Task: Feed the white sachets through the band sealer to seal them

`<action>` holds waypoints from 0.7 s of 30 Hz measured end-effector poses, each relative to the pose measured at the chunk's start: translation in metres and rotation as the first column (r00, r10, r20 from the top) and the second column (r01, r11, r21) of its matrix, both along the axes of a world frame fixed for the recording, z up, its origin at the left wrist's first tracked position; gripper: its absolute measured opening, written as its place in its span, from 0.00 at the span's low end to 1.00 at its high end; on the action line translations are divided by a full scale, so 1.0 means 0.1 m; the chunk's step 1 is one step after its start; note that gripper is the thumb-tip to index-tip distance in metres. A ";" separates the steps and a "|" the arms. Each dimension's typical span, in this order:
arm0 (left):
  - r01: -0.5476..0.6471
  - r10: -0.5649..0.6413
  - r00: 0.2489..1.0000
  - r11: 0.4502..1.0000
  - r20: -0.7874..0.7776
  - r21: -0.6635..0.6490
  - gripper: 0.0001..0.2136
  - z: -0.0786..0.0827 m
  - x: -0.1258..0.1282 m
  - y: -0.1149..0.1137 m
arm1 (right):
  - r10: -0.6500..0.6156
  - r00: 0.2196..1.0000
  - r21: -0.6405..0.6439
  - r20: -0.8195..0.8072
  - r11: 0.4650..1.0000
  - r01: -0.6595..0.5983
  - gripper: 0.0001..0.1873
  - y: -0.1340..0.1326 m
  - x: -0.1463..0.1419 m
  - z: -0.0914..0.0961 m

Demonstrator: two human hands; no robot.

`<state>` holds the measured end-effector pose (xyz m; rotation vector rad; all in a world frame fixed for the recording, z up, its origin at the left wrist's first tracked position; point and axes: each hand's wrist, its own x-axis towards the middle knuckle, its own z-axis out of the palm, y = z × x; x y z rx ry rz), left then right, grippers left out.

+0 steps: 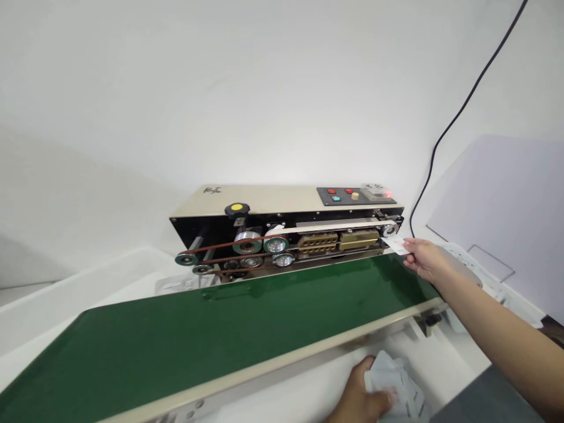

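Observation:
My right hand (423, 258) pinches a small white pouch (396, 244) by one end, its other end at the right inlet of a band sealing machine (282, 202). Below the conveyor's front edge, my left hand (363, 396) grips a fanned stack of white pouches (394, 382), thumb on top. Small dark print shows on these pouches. The machine has a white band, brass blocks and pulleys along its front. A green conveyor belt (220, 329) runs beneath and in front of it.
A control panel (352, 195) with coloured buttons and a lit red display sits on the machine. A black cable (467, 100) hangs at the right. White trays stand at the left (70, 299) and at the right behind my forearm. A white wall rises behind.

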<state>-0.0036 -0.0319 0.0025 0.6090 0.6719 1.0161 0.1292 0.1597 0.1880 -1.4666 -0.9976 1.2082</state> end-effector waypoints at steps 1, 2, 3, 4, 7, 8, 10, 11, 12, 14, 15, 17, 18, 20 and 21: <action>0.005 -0.005 1.000 1.000 0.000 -0.005 0.31 0.01 0.00 0.00 | -0.008 1.000 -0.022 0.009 1.000 0.008 0.06 -0.03 -0.03 0.02; 0.010 -0.010 1.000 1.000 -0.002 -0.003 0.32 0.02 0.00 0.00 | -0.007 1.000 -0.044 0.020 0.999 0.008 0.06 -0.05 -0.07 0.03; 0.015 -0.015 1.000 1.000 -0.005 0.004 0.31 0.03 0.00 0.00 | 0.009 1.000 -0.062 0.028 0.998 -0.007 0.07 -0.08 -0.10 0.04; 0.016 -0.016 1.000 1.000 -0.007 0.010 0.31 0.03 0.00 0.00 | 0.039 0.999 -0.075 0.035 0.997 -0.036 0.06 -0.11 -0.13 0.05; 0.010 -0.010 1.000 1.000 -0.013 -0.007 0.29 0.01 0.00 0.01 | 0.128 0.988 -0.090 0.084 0.989 -0.121 0.06 -0.17 -0.18 0.05; 0.010 -0.010 1.000 1.000 -0.019 -0.016 0.29 0.00 0.00 0.01 | 0.138 0.984 -0.085 0.113 0.988 -0.129 0.09 -0.19 -0.18 0.06; 0.016 -0.016 0.999 1.000 -0.036 -0.010 0.28 -0.04 0.00 0.01 | 0.121 0.974 -0.061 0.194 0.992 -0.111 0.16 -0.26 -0.15 0.07; 0.021 -0.021 0.999 1.000 -0.036 0.001 0.27 -0.05 0.00 0.01 | 0.097 0.953 -0.024 0.287 0.995 -0.094 0.20 -0.32 -0.12 0.07; 0.025 -0.025 0.999 1.000 -0.033 0.008 0.27 -0.06 0.00 0.01 | 0.062 0.911 0.034 0.408 0.996 -0.083 0.22 -0.40 -0.09 0.07; 0.027 -0.027 0.999 1.000 -0.034 0.002 0.28 -0.05 -0.01 0.01 | -0.071 0.756 0.204 0.651 0.975 -0.084 0.22 -0.63 0.00 0.04; 0.025 -0.025 0.999 1.000 -0.037 -0.004 0.29 -0.04 -0.02 0.01 | -0.150 0.665 0.294 0.732 0.950 -0.109 0.22 -0.78 0.05 -0.01; 0.026 -0.026 0.998 1.000 -0.053 -0.003 0.29 -0.01 -0.04 0.01 | -0.258 0.590 0.419 0.765 0.895 -0.152 0.21 -1.12 0.16 -0.20; 0.035 -0.035 0.997 0.999 -0.063 0.002 0.28 0.01 -0.05 0.01 | -0.247 0.591 0.440 0.768 0.874 -0.206 0.21 -1.29 0.21 -0.34; 0.074 -0.073 0.994 0.997 -0.081 0.015 0.26 0.04 -0.07 0.00 | -0.146 0.570 0.398 0.808 0.850 -0.346 0.18 -1.57 0.30 -0.69; 0.094 -0.092 0.991 0.995 -0.094 0.016 0.26 0.05 -0.08 0.00 | -0.066 0.534 0.339 0.843 0.835 -0.433 0.16 -1.68 0.34 -0.88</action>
